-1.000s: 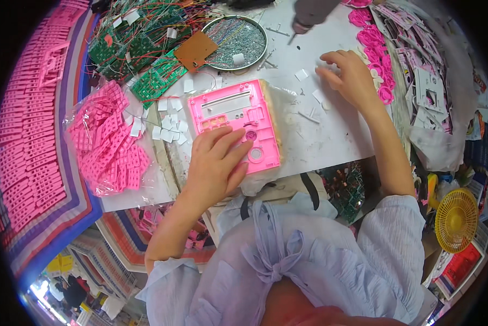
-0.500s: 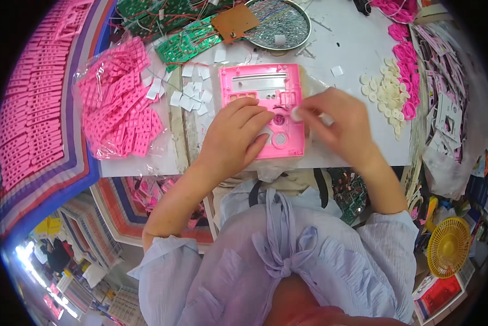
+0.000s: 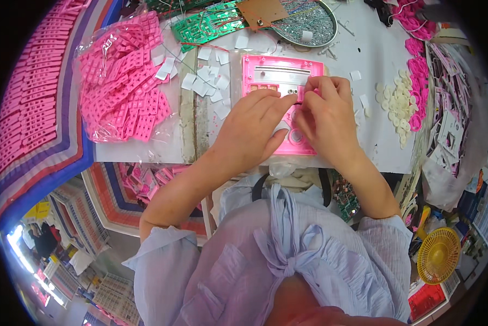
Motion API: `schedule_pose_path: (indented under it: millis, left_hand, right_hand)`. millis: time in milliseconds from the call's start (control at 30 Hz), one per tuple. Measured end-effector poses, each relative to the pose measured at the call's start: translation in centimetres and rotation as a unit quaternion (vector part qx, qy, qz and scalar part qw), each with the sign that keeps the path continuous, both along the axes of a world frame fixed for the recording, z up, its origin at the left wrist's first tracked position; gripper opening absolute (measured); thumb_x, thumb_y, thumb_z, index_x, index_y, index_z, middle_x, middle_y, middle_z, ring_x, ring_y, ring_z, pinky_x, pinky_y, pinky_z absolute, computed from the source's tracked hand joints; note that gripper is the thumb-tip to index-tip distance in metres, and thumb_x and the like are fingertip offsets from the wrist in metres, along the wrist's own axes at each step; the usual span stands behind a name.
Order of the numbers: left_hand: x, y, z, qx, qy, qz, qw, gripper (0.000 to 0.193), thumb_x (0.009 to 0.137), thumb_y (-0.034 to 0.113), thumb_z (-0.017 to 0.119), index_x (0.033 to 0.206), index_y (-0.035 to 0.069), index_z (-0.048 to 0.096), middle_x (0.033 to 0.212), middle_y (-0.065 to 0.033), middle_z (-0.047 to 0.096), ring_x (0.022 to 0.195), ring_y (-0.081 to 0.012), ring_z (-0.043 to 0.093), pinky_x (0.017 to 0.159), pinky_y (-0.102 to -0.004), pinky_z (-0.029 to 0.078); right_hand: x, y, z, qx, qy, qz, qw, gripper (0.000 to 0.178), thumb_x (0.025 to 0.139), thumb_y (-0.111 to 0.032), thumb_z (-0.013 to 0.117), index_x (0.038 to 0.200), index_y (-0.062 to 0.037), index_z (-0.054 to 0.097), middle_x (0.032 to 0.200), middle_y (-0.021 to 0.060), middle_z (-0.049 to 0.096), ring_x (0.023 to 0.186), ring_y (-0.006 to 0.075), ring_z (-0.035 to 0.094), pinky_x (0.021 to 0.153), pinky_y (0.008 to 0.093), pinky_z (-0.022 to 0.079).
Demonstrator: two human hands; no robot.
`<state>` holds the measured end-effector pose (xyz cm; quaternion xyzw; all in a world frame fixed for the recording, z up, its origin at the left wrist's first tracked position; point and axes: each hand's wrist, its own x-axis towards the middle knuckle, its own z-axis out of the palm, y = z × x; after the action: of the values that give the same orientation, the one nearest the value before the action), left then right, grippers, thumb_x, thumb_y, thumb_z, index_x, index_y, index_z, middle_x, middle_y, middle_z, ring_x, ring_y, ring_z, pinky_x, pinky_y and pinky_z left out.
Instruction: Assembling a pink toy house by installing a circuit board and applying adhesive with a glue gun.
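Observation:
A pink plastic casing (image 3: 316, 66) lies flat on the worktable, with a silver strip across its upper part and round openings lower down. My left hand (image 3: 249, 127) rests over the casing's left side. Its fingers are stretched across it, and the thumb is spread apart near the lower round opening. On the right side of the casing my right hand (image 3: 328, 117) is closed, its bent fingertips pressed together against the middle. What they pinch, if anything, is hidden behind the fingers.
White round discs (image 3: 396, 106) lie in a heap at right, beside bundled pink cords (image 3: 417, 73). Small white squares (image 3: 203, 81) are scattered left of the casing, near a bag of pink parts (image 3: 127, 81). Green circuit boards (image 3: 208, 27) and a round tray of screws (image 3: 335, 24) stand behind.
My right hand has moved onto the casing; the white disc seen earlier at its fingertips is now out of sight. The whole view has shifted, putting the casing farther right and higher.

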<state>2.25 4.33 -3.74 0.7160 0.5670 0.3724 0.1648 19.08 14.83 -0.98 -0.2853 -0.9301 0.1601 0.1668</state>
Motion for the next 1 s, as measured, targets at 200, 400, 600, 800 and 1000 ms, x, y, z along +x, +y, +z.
schedule_pose_path:
  millis: [200, 400, 600, 800, 1000]
  left_hand:
    - [-0.1, -0.1, 0.1, -0.011, 0.006, -0.003, 1.0, 0.065, 0.073, 0.007, 0.075, 0.133, 0.001, 0.054, 0.119, -0.0164, 0.062, 0.112, -0.0386, 0.058, 0.098, -0.0458, 0.048]
    - [-1.3, 2.3, 2.4, -0.002, -0.028, 0.01, 1.0, 0.045, 0.078, 0.011, 0.074, 0.12, 0.003, 0.061, 0.109, -0.0149, 0.064, 0.104, -0.0352, 0.061, 0.093, -0.0429, 0.05]
    - [-4.1, 16.7, 2.9, 0.102, 0.175, 0.059, 0.977, 0.014, 0.078, 0.022, 0.066, 0.074, 0.01, 0.071, 0.079, -0.0097, 0.066, 0.085, -0.03, 0.064, 0.077, -0.049, 0.047]
    - [-3.0, 22.0, 1.0, 0.019, 0.29, -0.089, 0.953, 0.015, 0.08, 0.023, 0.067, 0.079, 0.01, 0.073, 0.093, -0.0096, 0.068, 0.093, -0.0309, 0.065, 0.081, -0.0487, 0.048]
    - [-2.9, 22.2, 0.6, 0.094, 0.306, 0.019, 0.947, 0.021, 0.085, 0.027, 0.061, 0.077, 0.01, 0.072, 0.089, -0.0106, 0.069, 0.092, -0.0286, 0.066, 0.083, -0.0476, 0.045]
  right_hand:
    - [-0.1, 0.1, -0.5, -0.006, 0.002, 0.0, 1.0, 0.023, 0.071, -0.007, 0.075, 0.091, -0.0007, 0.065, 0.107, 0.011, 0.059, 0.1, 0.0337, 0.052, 0.086, 0.0443, 0.045]
    - [0.7, 1.1, 0.2, 0.009, 0.147, -0.012, 0.989, 0.031, 0.07, -0.007, 0.078, 0.096, -0.0051, 0.063, 0.106, 0.0128, 0.057, 0.101, 0.0322, 0.051, 0.087, 0.0398, 0.042]
    - [4.5, 12.5, 7.5, 0.153, 0.561, -0.067, 0.811, 0.058, 0.08, 0.0, 0.077, 0.127, 0.0008, 0.043, 0.113, 0.014, 0.053, 0.098, 0.0215, 0.055, 0.083, 0.0345, 0.048]
    - [0.5, 13.2, 9.6, -0.206, 0.524, -0.081, 0.823, 0.043, 0.088, -0.01, 0.069, 0.124, 0.0046, 0.052, 0.086, 0.0097, 0.061, 0.076, 0.0187, 0.06, 0.071, 0.0323, 0.05]
    - [-0.8, 12.2, 10.7, -0.411, 0.433, 0.005, 0.802, 0.042, 0.086, -0.007, 0.072, 0.123, 0.007, 0.056, 0.083, 0.0043, 0.06, 0.074, 0.0126, 0.058, 0.068, 0.0261, 0.046]
